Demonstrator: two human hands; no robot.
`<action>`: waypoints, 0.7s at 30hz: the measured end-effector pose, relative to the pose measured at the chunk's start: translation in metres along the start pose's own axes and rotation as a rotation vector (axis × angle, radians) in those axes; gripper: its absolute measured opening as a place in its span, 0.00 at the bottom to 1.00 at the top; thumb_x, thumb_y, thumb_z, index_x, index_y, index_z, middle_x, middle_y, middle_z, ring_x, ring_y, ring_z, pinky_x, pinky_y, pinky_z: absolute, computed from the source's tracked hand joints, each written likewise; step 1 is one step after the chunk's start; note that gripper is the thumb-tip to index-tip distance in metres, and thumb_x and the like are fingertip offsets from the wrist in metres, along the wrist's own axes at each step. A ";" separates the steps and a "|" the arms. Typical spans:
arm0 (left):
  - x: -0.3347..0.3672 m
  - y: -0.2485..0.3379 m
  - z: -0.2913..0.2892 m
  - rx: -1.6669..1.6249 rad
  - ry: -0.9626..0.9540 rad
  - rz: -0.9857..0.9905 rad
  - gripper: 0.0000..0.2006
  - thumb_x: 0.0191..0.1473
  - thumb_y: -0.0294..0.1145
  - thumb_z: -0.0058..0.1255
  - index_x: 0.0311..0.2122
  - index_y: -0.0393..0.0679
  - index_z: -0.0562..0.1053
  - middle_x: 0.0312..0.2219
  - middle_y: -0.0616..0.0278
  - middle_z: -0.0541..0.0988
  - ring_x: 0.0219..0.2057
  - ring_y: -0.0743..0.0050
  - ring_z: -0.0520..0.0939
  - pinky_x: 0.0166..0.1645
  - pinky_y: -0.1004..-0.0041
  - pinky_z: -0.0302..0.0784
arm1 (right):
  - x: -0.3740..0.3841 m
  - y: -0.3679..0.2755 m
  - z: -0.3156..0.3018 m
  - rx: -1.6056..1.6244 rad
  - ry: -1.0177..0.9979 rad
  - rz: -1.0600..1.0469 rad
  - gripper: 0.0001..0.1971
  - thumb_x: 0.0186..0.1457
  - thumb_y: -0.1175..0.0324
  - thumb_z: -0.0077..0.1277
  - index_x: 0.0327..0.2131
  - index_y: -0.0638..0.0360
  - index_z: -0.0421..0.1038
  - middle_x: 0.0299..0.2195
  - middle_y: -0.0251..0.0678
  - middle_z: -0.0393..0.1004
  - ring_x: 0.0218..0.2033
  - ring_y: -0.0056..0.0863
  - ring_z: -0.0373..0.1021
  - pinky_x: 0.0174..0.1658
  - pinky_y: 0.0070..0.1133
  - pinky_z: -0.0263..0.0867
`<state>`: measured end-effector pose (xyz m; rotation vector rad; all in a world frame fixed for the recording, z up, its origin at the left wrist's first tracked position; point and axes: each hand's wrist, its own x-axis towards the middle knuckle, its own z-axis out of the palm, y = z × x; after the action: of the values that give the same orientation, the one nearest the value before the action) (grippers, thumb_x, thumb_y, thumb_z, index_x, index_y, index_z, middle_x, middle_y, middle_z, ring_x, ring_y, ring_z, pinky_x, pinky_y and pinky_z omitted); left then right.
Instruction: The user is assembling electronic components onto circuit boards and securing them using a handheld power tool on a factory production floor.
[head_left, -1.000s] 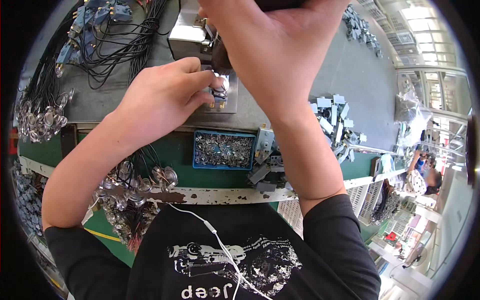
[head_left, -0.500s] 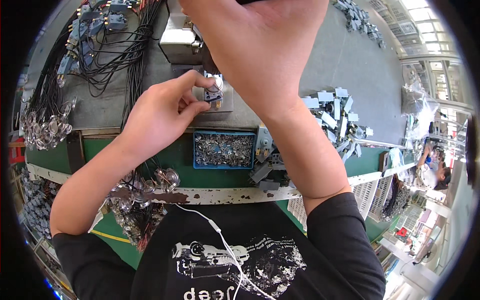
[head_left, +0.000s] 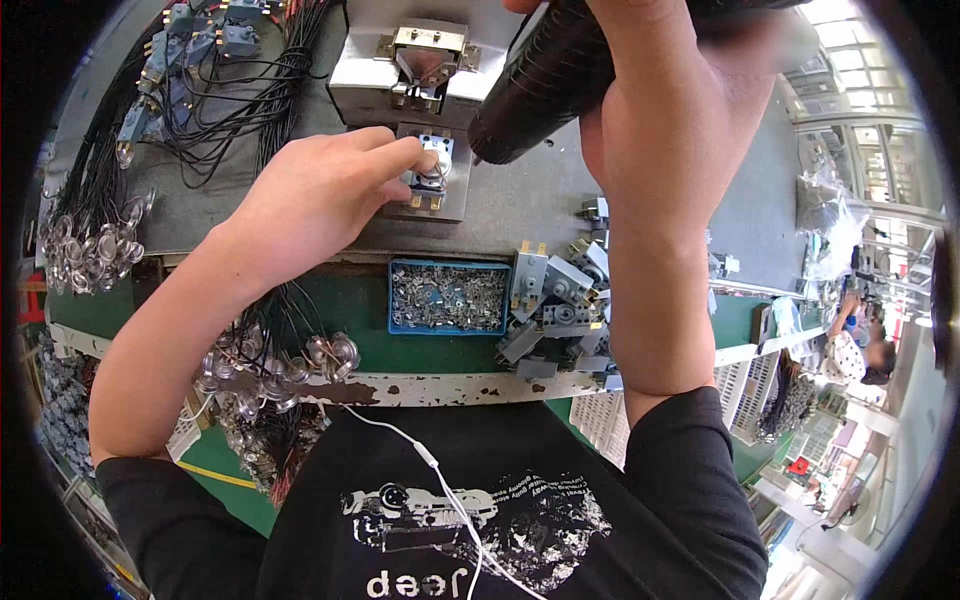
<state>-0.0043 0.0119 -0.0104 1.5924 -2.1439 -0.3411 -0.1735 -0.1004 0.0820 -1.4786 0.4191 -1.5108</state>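
Observation:
On a flat metal plate (head_left: 455,205) lies a small grey switch body (head_left: 433,188) with brass terminals and a round white metal piece on top. My left hand (head_left: 320,190) is closed on it, thumb and forefinger pressed at its left side and top. My right hand (head_left: 670,140) is wrapped round a thick black cylindrical tool, which looks like a power screwdriver (head_left: 545,85). Its narrow tip points down to the right of the plate, apart from the switch body. Part of the right hand's fingers lies behind the tool or past the upper edge.
Behind the plate stands a metal fixture (head_left: 430,65). A blue tray (head_left: 447,330) of small metal clips sits at the front edge. Grey switch bodies (head_left: 570,318) are heaped to its right. Black cables (head_left: 280,110) with round metal ends (head_left: 100,250) lie left. A person (head_left: 850,355) is far right.
My right hand has moved right, away from above the switch body, bringing the black tool into view. My left hand stays on the switch body, its fingers shifted slightly over the top.

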 end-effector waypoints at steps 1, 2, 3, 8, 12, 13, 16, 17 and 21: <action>0.000 0.000 0.001 -0.014 0.002 -0.009 0.14 0.55 0.28 0.59 0.47 0.50 0.75 0.32 0.60 0.79 0.32 0.53 0.83 0.34 0.59 0.78 | 0.000 0.001 0.002 0.000 0.001 0.004 0.27 0.54 0.78 0.65 0.52 0.63 0.59 0.31 0.37 0.75 0.27 0.21 0.75 0.28 0.21 0.74; 0.000 0.001 0.000 -0.012 0.002 -0.010 0.14 0.55 0.28 0.59 0.47 0.50 0.75 0.32 0.60 0.79 0.32 0.53 0.83 0.34 0.59 0.78 | 0.000 0.001 0.001 0.000 0.002 0.009 0.27 0.54 0.78 0.65 0.52 0.63 0.59 0.31 0.37 0.75 0.27 0.21 0.75 0.28 0.21 0.74; -0.001 0.002 0.000 -0.027 -0.003 -0.038 0.14 0.55 0.28 0.59 0.47 0.50 0.75 0.32 0.60 0.78 0.33 0.54 0.83 0.35 0.60 0.78 | 0.001 -0.001 0.000 0.001 0.003 0.013 0.27 0.54 0.78 0.65 0.52 0.63 0.59 0.31 0.37 0.75 0.27 0.21 0.75 0.28 0.21 0.74; 0.001 0.022 -0.009 0.182 0.095 0.079 0.13 0.53 0.30 0.59 0.45 0.48 0.75 0.30 0.62 0.78 0.37 0.60 0.82 0.40 0.63 0.77 | 0.009 -0.004 -0.007 -0.017 0.008 0.017 0.27 0.54 0.78 0.65 0.52 0.63 0.59 0.31 0.38 0.75 0.27 0.21 0.75 0.28 0.21 0.74; -0.006 0.057 0.008 0.152 -0.334 0.374 0.06 0.47 0.33 0.58 0.32 0.49 0.78 0.29 0.67 0.79 0.37 0.69 0.81 0.43 0.66 0.73 | 0.013 -0.015 -0.004 -0.018 -0.006 0.000 0.26 0.54 0.78 0.65 0.52 0.63 0.60 0.31 0.38 0.75 0.27 0.21 0.75 0.28 0.20 0.74; -0.011 0.058 0.019 0.163 -0.411 0.403 0.04 0.47 0.32 0.57 0.31 0.49 0.77 0.29 0.68 0.78 0.36 0.70 0.81 0.44 0.68 0.72 | 0.014 -0.015 0.001 -0.005 -0.014 -0.004 0.26 0.54 0.78 0.65 0.52 0.63 0.60 0.31 0.38 0.75 0.27 0.21 0.75 0.28 0.20 0.74; -0.009 0.051 0.040 0.232 -0.512 0.493 0.03 0.47 0.32 0.56 0.29 0.50 0.75 0.29 0.70 0.77 0.35 0.71 0.79 0.43 0.70 0.71 | 0.030 -0.010 0.007 0.005 -0.018 -0.012 0.26 0.54 0.78 0.65 0.51 0.63 0.60 0.31 0.38 0.75 0.27 0.21 0.75 0.28 0.20 0.74; -0.006 0.050 0.042 0.289 -0.536 0.556 0.03 0.47 0.33 0.56 0.28 0.49 0.75 0.28 0.70 0.76 0.35 0.72 0.79 0.42 0.71 0.71 | 0.033 -0.008 0.011 0.001 -0.014 -0.017 0.26 0.54 0.78 0.65 0.51 0.63 0.60 0.31 0.38 0.75 0.27 0.21 0.75 0.28 0.20 0.74; -0.012 0.051 0.042 0.218 -0.374 0.531 0.03 0.46 0.33 0.58 0.27 0.50 0.77 0.27 0.71 0.78 0.35 0.72 0.80 0.40 0.70 0.70 | 0.030 -0.003 0.036 0.018 -0.025 -0.030 0.26 0.54 0.78 0.65 0.51 0.63 0.60 0.31 0.38 0.75 0.27 0.21 0.75 0.28 0.20 0.74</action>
<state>-0.0652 0.0362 -0.0267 1.0500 -2.8695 -0.2497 -0.1365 -0.1093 0.1095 -1.4941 0.3699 -1.5142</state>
